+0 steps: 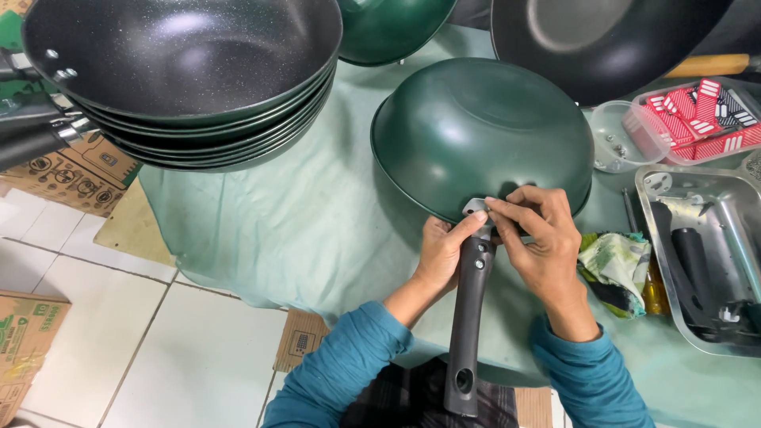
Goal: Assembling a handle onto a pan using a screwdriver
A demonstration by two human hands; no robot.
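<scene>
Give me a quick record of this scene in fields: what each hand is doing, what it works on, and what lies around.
left hand: left hand grips the top of the black handle
right hand: right hand pinches the metal bracket where the handle meets the pan
worked piece: green pan, upside down on the pale green cloth
upper left: stack of pans, dark insides up
right: steel tray holding more black handles; clear tub; box of red pieces
beside right hand: crumpled rag
</scene>
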